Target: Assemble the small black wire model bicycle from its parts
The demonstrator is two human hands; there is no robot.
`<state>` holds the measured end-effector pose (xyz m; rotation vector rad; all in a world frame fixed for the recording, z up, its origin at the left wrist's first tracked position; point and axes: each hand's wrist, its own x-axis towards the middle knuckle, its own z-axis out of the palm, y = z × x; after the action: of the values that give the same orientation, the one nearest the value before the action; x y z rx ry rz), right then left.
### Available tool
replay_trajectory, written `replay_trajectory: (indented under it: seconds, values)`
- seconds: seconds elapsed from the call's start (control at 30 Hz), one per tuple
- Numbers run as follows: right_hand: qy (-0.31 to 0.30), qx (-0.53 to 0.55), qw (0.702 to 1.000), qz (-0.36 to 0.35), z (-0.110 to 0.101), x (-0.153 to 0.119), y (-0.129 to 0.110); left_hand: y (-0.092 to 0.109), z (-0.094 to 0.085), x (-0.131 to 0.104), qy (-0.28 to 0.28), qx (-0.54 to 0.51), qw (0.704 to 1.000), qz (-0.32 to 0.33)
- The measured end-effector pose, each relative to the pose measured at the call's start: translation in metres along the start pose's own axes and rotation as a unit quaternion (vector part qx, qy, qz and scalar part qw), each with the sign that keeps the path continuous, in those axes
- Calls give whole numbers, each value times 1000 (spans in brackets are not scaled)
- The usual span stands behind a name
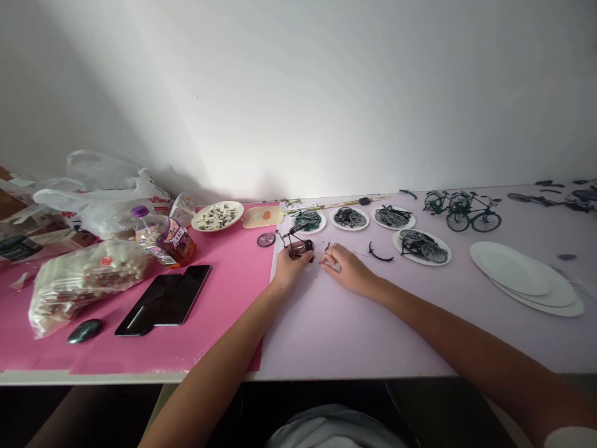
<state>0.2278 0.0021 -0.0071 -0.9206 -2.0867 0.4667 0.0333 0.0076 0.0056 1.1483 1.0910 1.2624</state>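
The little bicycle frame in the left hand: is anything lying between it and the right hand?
Nothing visible is: only a narrow gap over the lilac tabletop parts the bicycle frame in the left hand from the right hand. The curved dark piece lies off to the right, outside that gap.

At the middle, the left hand [293, 266] covers the lower part of the small bicycle [295, 240], so this part cannot be seen fully. At 3 o'clock from it, the right hand [347, 267] is folded; whether it pinches any piece is too small to tell. From the picture's middle, at 3 o'clock, the dark bicycle parts [585, 195] are cut by the edge, and the top plate [510, 269] partly hides the lower plates [574, 306]. At 4 o'clock, the white sleeve [571, 437] is cut off. At 9 o'clock, the cartons [35, 247] are cut off, and plastic blurs the contents of the clear bag [84, 283].
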Motion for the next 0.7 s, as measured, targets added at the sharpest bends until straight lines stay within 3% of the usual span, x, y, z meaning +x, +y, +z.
replay_trajectory:
  seconds: [0.17,0.5,0.7]
  values:
    - [-69,30,997,-14,10,-6,-8,1,0,0,18,-8,1000,-13]
    - [-77,39,996,6,10,-5,-11,2,1,-2,4,27,1000,10]
    - [-74,24,995,58,12,-3,-2,1,1,-1,-4,16,1000,2]
